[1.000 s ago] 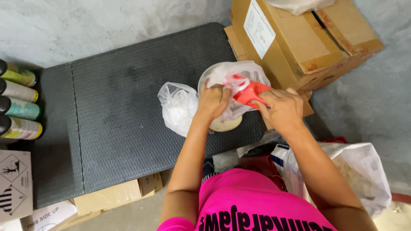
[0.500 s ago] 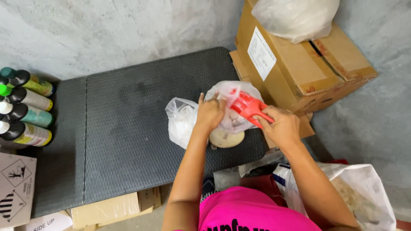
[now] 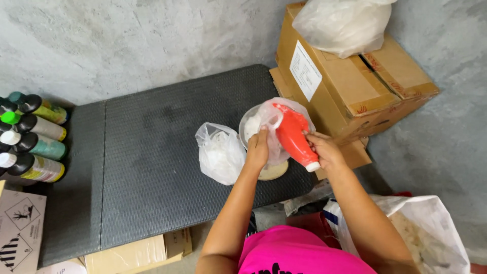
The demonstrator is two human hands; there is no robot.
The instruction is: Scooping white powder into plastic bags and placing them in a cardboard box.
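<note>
My right hand [image 3: 325, 149] grips the handle of a red plastic scoop [image 3: 293, 136], tilted with its mouth up inside a thin clear plastic bag [image 3: 276, 114]. My left hand [image 3: 258, 148] pinches the edge of that bag, holding it up over a round scale pan [image 3: 274, 170] on the dark grey textured mat [image 3: 152, 167]. White powder shows inside the bag near the scoop's mouth. A second clear bag [image 3: 219, 152] holding white powder lies on the mat just left of my left hand.
Stacked cardboard boxes [image 3: 350, 86] stand at the right against the wall, a filled white bag [image 3: 342, 23] on top. Spray cans [image 3: 30, 142] lie at the left edge. A large open white sack [image 3: 421, 233] sits lower right; flat cartons [image 3: 15, 233] lower left.
The scoop has swung from lying across the bag to pointing up into it. Both hands rose slightly with the bag, and the view has shifted toward the wall.
</note>
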